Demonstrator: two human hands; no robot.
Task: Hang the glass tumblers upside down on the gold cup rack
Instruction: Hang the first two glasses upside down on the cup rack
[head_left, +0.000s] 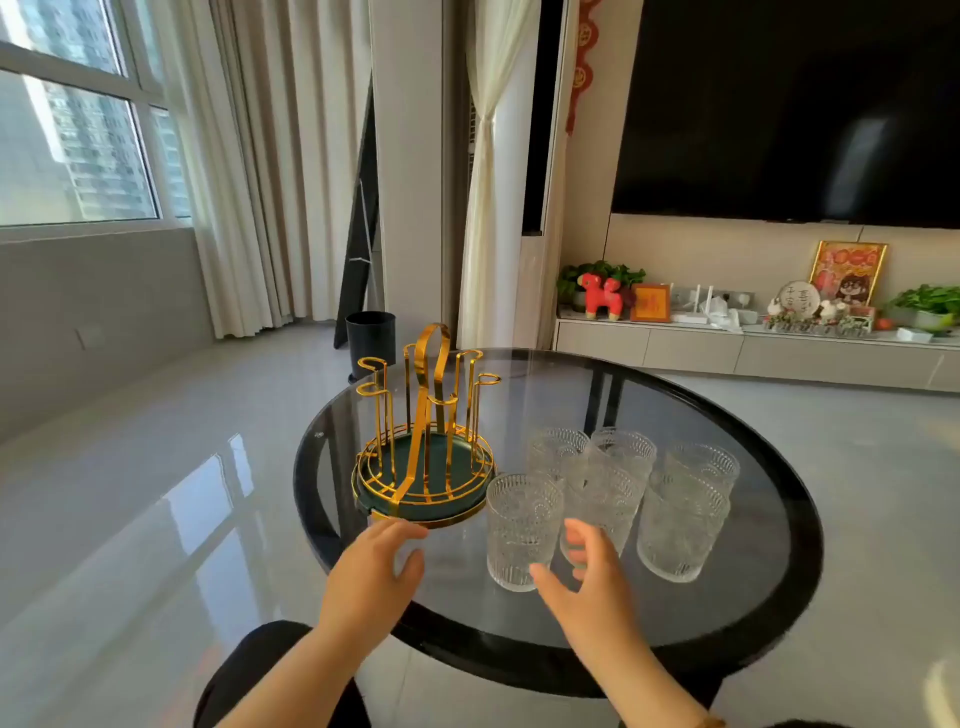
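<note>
The gold cup rack stands on its dark green round base at the left of the round glass table; its hooks are bare. Several patterned glass tumblers stand upright to its right; the nearest tumbler is at the front of the group, with others such as a right-hand tumbler behind and beside it. My left hand hovers open just in front of the rack's base. My right hand is open, its fingers spread next to the nearest tumbler and holding nothing.
A black bin stands on the floor beyond the table. A low TV cabinet with ornaments runs along the right wall under a large dark screen. Curtains and a window fill the left. Shiny tiled floor surrounds the table.
</note>
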